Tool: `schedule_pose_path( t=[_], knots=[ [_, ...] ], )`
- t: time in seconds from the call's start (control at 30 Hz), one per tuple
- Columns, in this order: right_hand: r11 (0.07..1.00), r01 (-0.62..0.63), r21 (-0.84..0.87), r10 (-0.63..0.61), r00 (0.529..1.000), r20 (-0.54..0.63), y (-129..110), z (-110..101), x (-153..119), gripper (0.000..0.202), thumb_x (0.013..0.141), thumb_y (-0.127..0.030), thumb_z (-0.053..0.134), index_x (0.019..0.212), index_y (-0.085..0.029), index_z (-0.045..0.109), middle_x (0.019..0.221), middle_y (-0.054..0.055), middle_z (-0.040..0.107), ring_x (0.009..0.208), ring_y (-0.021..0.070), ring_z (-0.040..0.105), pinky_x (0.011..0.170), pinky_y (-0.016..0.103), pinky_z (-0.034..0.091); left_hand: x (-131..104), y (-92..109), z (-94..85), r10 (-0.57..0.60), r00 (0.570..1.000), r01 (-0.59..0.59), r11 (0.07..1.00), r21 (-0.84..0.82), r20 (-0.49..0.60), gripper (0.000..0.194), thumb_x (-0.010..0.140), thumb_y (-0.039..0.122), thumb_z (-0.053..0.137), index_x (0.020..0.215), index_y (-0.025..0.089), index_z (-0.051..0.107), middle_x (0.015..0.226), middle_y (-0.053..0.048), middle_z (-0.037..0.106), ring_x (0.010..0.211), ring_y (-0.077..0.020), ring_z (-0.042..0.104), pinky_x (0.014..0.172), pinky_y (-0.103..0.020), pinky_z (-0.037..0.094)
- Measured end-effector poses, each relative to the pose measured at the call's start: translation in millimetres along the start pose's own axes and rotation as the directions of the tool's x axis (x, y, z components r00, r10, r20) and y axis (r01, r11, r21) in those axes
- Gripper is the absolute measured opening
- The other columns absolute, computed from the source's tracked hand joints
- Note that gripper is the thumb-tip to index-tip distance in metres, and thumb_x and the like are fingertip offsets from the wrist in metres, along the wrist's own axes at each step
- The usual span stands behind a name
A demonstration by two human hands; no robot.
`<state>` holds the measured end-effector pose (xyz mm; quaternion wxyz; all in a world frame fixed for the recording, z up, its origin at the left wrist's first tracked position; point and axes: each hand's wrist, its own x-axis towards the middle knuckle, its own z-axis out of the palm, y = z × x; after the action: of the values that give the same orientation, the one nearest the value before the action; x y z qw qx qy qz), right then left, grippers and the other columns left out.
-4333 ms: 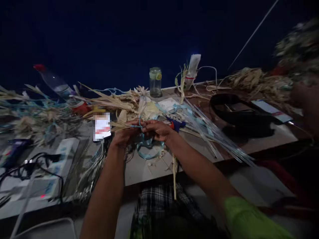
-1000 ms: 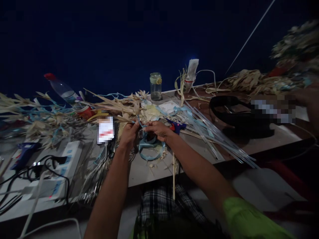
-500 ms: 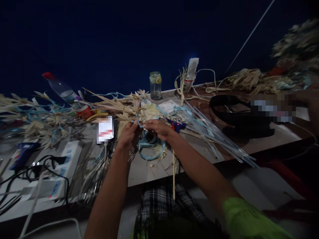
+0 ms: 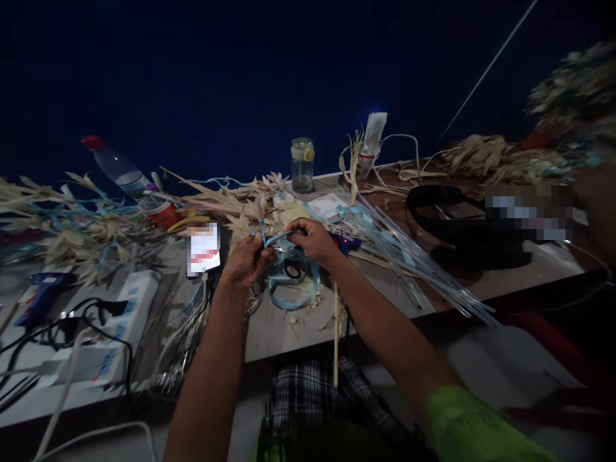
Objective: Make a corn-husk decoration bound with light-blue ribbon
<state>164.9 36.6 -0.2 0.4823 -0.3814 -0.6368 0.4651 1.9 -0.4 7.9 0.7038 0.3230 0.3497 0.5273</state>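
In the middle of the head view, my left hand (image 4: 244,263) is closed around the blue-wrapped stem of a pale dried-husk flower (image 4: 258,209), its petals pointing up. A light blue tape strip (image 4: 279,238) runs from that stem to my right hand (image 4: 314,242), whose thumb and fingers pinch it taut. Below the hands, a loop of blue tape (image 4: 294,304) lies on the table around a dark ring-shaped core. A blue glue gun (image 4: 347,244) lies just behind my right wrist, partly hidden by it.
Clear plastic sticks (image 4: 423,263) lie to the right beside a black headband-like object (image 4: 443,218). A lidded jar (image 4: 302,168) stands at the back. To the left are a phone (image 4: 204,249), a power strip (image 4: 126,321), wires (image 4: 180,353) and another glue gun (image 4: 44,296).
My right hand has moved slightly right and up, away from my left, drawing the blue strip out between them. My left hand still holds the flower stem.
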Motion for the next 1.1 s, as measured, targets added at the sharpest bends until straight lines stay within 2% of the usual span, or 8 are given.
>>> schedule_pose_path(
  t=[0.13, 0.23, 0.3, 0.47, 0.6, 0.8, 0.97, 1.1],
  knots=[
    [0.982, -0.071, 0.176, 0.080, 0.996, -0.040, 4, -1, 2, 0.010, 0.060, -0.015, 0.053, 0.070, -0.016, 0.054, 0.059, -0.005, 0.046, 0.053, 0.0068, 0.039, 0.053, 0.020, 0.031, -3, 2, 4.4, -0.045, 0.998, 0.045, 0.999, 0.005, 0.042, 0.024, 0.075, 0.027, 0.060, 0.063, 0.015, 0.044, 0.045, 0.005, 0.038, 0.042, -0.0052, 0.039, 0.045, -0.018, 0.038],
    [0.951, -0.163, 0.264, 0.156, 0.987, 0.050, 6, -2, 1, 0.018, 0.061, -0.017, 0.054, 0.078, -0.017, 0.056, 0.057, -0.006, 0.044, 0.049, 0.0061, 0.035, 0.049, 0.020, 0.028, -5, 4, 7.7, -0.019, 0.999, 0.019, 1.000, -0.020, 0.030, 0.022, 0.075, 0.027, 0.061, 0.064, 0.014, 0.046, 0.045, 0.005, 0.038, 0.041, -0.0051, 0.038, 0.043, -0.017, 0.036],
    [0.954, -0.176, 0.243, 0.158, 0.983, 0.092, 8, -2, 2, 0.018, 0.062, -0.019, 0.055, 0.080, -0.017, 0.058, 0.062, -0.005, 0.049, 0.051, 0.0067, 0.039, 0.052, 0.021, 0.031, -5, 4, 8.5, -0.008, 0.999, 0.009, 0.999, -0.049, 0.035, 0.022, 0.074, 0.027, 0.062, 0.065, 0.014, 0.047, 0.044, 0.006, 0.036, 0.041, -0.0049, 0.037, 0.043, -0.017, 0.036],
    [0.997, -0.044, 0.057, 0.047, 0.998, -0.044, 11, -2, 5, 0.016, 0.065, -0.022, 0.054, 0.078, -0.016, 0.063, 0.069, -0.002, 0.056, 0.061, 0.0092, 0.046, 0.062, 0.023, 0.036, -5, 2, 8.5, -0.086, 0.995, 0.088, 0.995, -0.045, 0.047, 0.016, 0.073, 0.022, 0.062, 0.070, 0.011, 0.050, 0.058, 0.001, 0.051, 0.038, 0.0001, 0.030, 0.039, -0.014, 0.032],
    [0.997, -0.034, 0.072, 0.039, 0.997, -0.070, 8, -1, 6, 0.023, 0.068, -0.021, 0.048, 0.083, -0.017, 0.065, 0.067, -0.002, 0.056, 0.058, 0.0091, 0.043, 0.058, 0.023, 0.035, -6, 3, 8.9, -0.106, 0.994, 0.108, 0.992, -0.070, 0.039, 0.013, 0.075, 0.019, 0.059, 0.072, 0.010, 0.050, 0.068, -0.001, 0.055, 0.038, 0.0012, 0.032, 0.041, -0.014, 0.034],
    [0.960, -0.058, 0.275, 0.075, 0.996, -0.052, 3, -5, 5, 0.022, 0.064, -0.019, 0.052, 0.082, -0.018, 0.065, 0.075, 0.000, 0.062, 0.064, 0.0107, 0.051, 0.065, 0.025, 0.041, -4, 3, 7.0, -0.071, 0.997, 0.071, 0.994, -0.086, 0.002, 0.017, 0.073, 0.020, 0.062, 0.069, 0.013, 0.048, 0.055, 0.004, 0.048, 0.037, -0.0008, 0.033, 0.041, -0.015, 0.031],
    [0.815, -0.057, 0.577, 0.069, 0.998, 0.001, -8, -13, 3, 0.030, 0.066, -0.028, 0.051, 0.091, -0.018, 0.064, 0.091, 0.003, 0.064, 0.085, 0.0158, 0.056, 0.072, 0.027, 0.044, -2, 1, 5.0, -0.097, 0.994, 0.100, 0.994, -0.046, 0.050, 0.019, 0.071, 0.024, 0.065, 0.069, 0.011, 0.051, 0.045, 0.006, 0.041, 0.036, -0.0022, 0.033, 0.040, -0.016, 0.029],
    [0.884, -0.187, 0.429, 0.168, 0.982, 0.083, -5, -8, 2, 0.029, 0.072, -0.039, 0.050, 0.081, -0.016, 0.066, 0.086, 0.005, 0.064, 0.084, 0.0181, 0.057, 0.076, 0.031, 0.044, -1, -1, 5.6, -0.091, 0.993, 0.095, 0.994, -0.057, 0.072, 0.016, 0.069, 0.019, 0.066, 0.071, 0.011, 0.052, 0.060, 0.002, 0.053, 0.036, 0.0013, 0.030, 0.039, -0.015, 0.029]
  ],
)
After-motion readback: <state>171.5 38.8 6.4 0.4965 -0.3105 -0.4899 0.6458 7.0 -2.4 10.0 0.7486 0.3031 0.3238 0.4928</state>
